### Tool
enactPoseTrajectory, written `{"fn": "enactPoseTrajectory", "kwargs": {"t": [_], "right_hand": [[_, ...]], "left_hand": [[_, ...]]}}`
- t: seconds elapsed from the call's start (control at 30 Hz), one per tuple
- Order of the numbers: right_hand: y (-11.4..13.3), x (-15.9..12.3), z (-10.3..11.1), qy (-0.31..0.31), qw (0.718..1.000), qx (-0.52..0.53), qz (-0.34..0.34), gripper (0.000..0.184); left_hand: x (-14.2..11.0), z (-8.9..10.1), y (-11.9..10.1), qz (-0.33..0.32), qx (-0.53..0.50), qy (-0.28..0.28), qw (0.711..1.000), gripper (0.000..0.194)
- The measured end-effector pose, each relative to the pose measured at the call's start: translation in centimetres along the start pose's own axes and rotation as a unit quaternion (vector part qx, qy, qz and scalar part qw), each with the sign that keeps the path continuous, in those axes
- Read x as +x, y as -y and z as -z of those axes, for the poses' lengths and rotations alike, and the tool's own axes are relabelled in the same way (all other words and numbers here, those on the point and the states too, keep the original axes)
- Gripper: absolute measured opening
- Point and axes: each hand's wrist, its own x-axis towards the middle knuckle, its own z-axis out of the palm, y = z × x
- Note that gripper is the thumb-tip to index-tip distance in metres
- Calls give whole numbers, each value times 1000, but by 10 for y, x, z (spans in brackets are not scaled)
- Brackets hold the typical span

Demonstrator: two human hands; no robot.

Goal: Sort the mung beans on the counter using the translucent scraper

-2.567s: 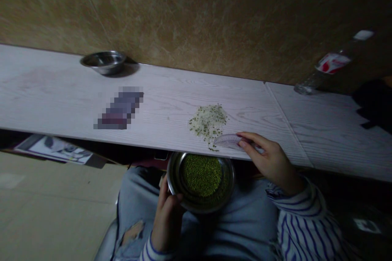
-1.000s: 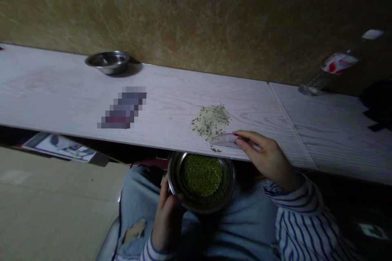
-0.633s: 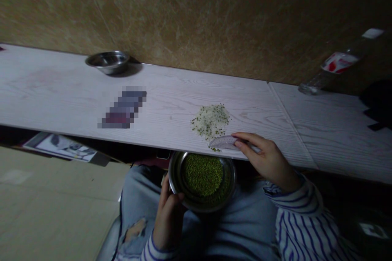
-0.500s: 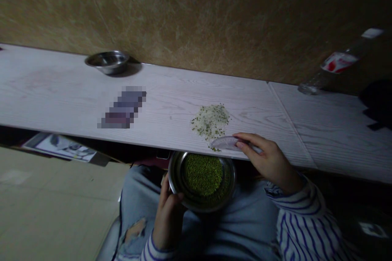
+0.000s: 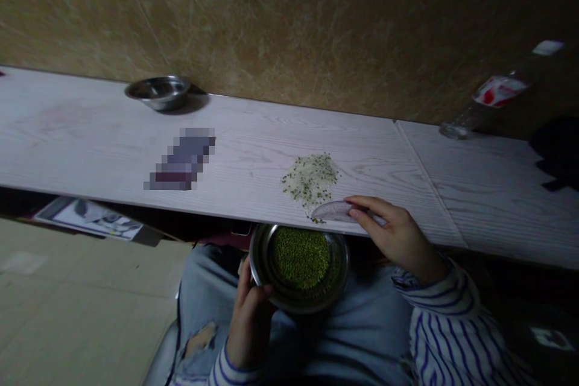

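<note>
My left hand (image 5: 252,307) grips the left rim of a metal bowl (image 5: 341,271), held over my lap just under the table edge. Green mung beans (image 5: 302,258) cover the bowl's bottom. Between thumb and fingers, my right hand (image 5: 391,229) pinches a clear plastic protractor (image 5: 333,210), lying low at the table's front edge. Its curved side is beside a pile of white rice grains mixed with green beans (image 5: 310,178). A few beans lie near the protractor's left tip, close to the edge above the bowl.
An empty-looking metal bowl (image 5: 158,93) stands at the back left of the white table (image 5: 253,132). A pixelated flat object (image 5: 183,160) lies in front of it. A clear bottle with a red-and-white label (image 5: 500,91) and a dark object (image 5: 558,151) are at right. The wall borders the table's back.
Hardly anything differs. The bowl in my left hand has shifted very slightly to the right; the protractor and the pile appear in the same place.
</note>
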Motion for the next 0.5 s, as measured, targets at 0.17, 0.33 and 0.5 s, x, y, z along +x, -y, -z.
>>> {"fn": "enactPoseTrajectory", "kwargs": {"t": [0.17,0.33,0.5], "right_hand": [[1,0,-1,-10,1000,1,-14,23],[3,-2,-4,-9,1000,-2,-11,23],[7,-1,-7,2,1000,-2,8,23]], "left_hand": [[0,0,-1,2,-4,2,1000,70],[1,1,1,-1,-8,9,1000,68],[1,2,2,-9,-8,18,1000,65]]}}
